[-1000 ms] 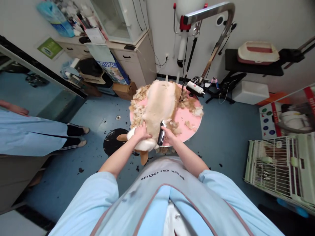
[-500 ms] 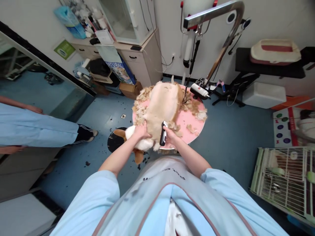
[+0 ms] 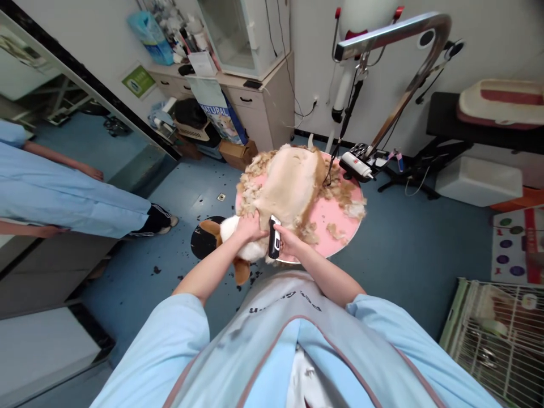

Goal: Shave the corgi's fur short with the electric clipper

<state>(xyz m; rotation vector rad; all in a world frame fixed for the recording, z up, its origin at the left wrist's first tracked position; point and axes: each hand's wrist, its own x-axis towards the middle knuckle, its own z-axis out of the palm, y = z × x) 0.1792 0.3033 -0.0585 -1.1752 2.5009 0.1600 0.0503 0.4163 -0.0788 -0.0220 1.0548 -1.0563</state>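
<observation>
A tan and white dog [image 3: 285, 188] lies on a round pink grooming table [image 3: 340, 215], with clumps of cut fur around it. My left hand [image 3: 249, 225] presses down on the dog's neck, fingers closed into the coat. My right hand [image 3: 285, 241] grips a black and white clipper [image 3: 273, 238] held against the dog's back near the left hand. The dog's head hangs over the near edge, one brown ear [image 3: 241, 271] below my left forearm.
A metal grooming arm [image 3: 395, 34] rises over the table, with a white dryer tool [image 3: 357, 165] at its base. A cabinet [image 3: 250, 96] stands at the back, a wire cage [image 3: 497, 334] at the right. Another person's legs [image 3: 85, 204] show at the left. Fur bits litter the blue floor.
The view has shifted so everything sits further right. The clipper has moved left along the dog's back, closer to my left hand, which stays on the neck.
</observation>
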